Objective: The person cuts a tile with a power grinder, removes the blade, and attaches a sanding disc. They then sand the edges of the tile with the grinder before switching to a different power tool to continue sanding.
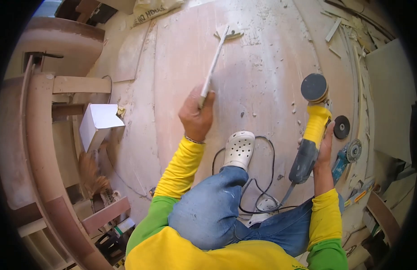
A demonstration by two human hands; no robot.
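Note:
My left hand (197, 114) is closed around the near end of a long, narrow pale strip (214, 62). The strip points away from me over the dusty floor board, and its far end overlaps a small curved piece (235, 35) in this view. On the right, my right hand (324, 146) grips a yellow and grey angle grinder (310, 135) by its body. A dark round sanding disc (314, 87) on the grinder's head faces up. Its black cord (272, 150) loops around my white clog (239, 149).
Beside my right hand lie a black disc (341, 127) and a teal angle grinder (341, 165). A white box (100, 121) and a brush (92, 177) stand at left, near a wooden frame (42, 148). Wood scraps (333, 29) and a sack (155, 10) lie farther off.

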